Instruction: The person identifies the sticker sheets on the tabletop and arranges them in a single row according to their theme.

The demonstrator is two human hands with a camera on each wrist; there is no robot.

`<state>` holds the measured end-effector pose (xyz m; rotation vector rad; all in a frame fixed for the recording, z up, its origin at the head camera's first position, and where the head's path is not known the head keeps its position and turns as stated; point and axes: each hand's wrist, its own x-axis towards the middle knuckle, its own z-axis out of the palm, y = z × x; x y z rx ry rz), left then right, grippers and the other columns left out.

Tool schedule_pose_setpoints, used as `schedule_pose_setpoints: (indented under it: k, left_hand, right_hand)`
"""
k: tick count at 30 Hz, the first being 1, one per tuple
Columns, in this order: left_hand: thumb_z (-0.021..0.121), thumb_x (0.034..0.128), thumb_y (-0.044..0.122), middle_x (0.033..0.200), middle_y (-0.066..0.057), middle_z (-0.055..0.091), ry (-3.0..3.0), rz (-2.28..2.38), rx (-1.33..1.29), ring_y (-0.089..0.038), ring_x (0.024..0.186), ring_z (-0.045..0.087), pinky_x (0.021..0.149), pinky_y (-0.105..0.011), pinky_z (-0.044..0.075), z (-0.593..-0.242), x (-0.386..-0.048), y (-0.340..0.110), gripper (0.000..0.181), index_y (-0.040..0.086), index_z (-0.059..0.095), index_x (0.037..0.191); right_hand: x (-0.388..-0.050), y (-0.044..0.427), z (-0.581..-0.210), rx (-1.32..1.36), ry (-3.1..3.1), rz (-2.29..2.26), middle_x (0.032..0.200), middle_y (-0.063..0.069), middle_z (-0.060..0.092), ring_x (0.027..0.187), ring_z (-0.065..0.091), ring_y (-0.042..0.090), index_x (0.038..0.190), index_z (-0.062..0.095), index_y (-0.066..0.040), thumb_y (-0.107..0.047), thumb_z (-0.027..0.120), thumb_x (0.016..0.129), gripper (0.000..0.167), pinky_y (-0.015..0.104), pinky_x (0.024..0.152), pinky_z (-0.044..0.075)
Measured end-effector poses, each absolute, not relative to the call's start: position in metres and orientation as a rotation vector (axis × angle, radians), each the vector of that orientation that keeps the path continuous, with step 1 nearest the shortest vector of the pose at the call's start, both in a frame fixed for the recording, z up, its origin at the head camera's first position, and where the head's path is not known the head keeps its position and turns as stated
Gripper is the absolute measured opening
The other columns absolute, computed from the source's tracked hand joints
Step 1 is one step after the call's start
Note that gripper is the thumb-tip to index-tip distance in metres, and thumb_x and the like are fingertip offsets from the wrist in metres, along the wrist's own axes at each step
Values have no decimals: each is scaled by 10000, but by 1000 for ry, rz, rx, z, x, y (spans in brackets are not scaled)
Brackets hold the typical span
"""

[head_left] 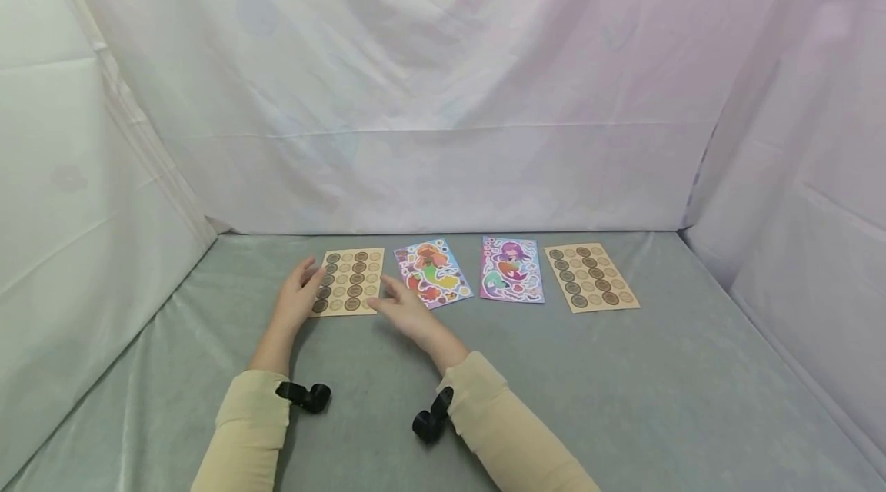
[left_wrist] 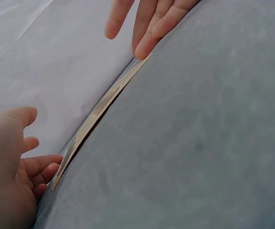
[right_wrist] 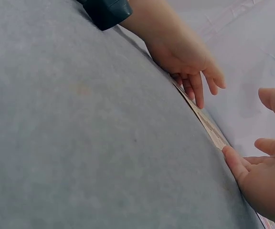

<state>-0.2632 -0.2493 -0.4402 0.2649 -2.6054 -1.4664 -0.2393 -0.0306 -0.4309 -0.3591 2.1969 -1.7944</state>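
A tan sheet (head_left: 348, 283) printed with rows of dark and pale round stickers lies flat at the left of the grey cloth. At its left edge is my left hand (head_left: 298, 296), thumb and fingers apart and loosely bent. My right hand (head_left: 415, 317) is at the sheet's lower right corner, its fingers relaxed and partly over the neighbouring mermaid sticker sheet (head_left: 434, 274). From the left wrist, the tan sheet (left_wrist: 97, 114) appears edge-on between both hands. In the right wrist view, right-hand fingertips touch or nearly touch the sheet's edge; neither hand pinches it.
A second mermaid sticker sheet (head_left: 512, 270), with purple hair, lies right of centre. Beyond it is another tan sheet (head_left: 591, 277) of round stickers. White curtains (head_left: 450, 177) hang behind and at both sides of the grey cloth (head_left: 623, 400). Black wrist straps (head_left: 304, 397) sit at the cuffs.
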Motion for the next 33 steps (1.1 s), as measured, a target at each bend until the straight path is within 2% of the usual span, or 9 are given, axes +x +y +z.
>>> schedule_pose_setpoints:
  k: [8,11,16,25,33]
  left_hand:
    - [456,1012,344,1454,-253,364,-2584,-1502,283,-392,1339,334,1081,-505,276,-440,-264,-248,613,35,257,1503]
    - [461,1012,329,1454,-251,365,-2575,-1521,295,-389,1338,336,1083,-502,275,-440,-264,-247,604,35,262,1501]
    - [452,1011,351,1469,-230,353,-2567,-1546,339,-379,1348,324,1089,-497,265,-440,-265,-247,602,68,263,1509]
    - [450,1007,365,1481,-221,339,-2535,-1612,373,-377,1349,323,1092,-501,257,-439,-265,-246,612,89,252,1516]
    - [458,1006,362,1486,-208,338,-2482,-1668,371,-367,1353,319,1097,-501,246,-439,-263,-246,601,104,266,1514]
  right_hand:
    - [-242,-26,-431,-389,2078,-1789,1521,178,283,1367,309,322,1511,247,-60,-290,566,963,675,460,1085,286]
    - [-244,-25,-432,-394,2041,-1779,1532,161,267,1356,336,304,1521,222,-73,-302,550,970,681,459,1091,277]
    - [-246,-23,-431,-388,1990,-1800,1516,178,293,1298,422,298,1520,225,-71,-310,541,974,674,443,1067,325]
    - [-251,-24,-433,-340,1855,-1920,1465,197,359,1213,503,290,1505,244,-44,-217,550,967,642,390,981,426]
    - [-252,-24,-433,-328,1810,-1974,1434,227,387,1195,511,309,1502,236,-32,-201,565,961,655,400,961,436]
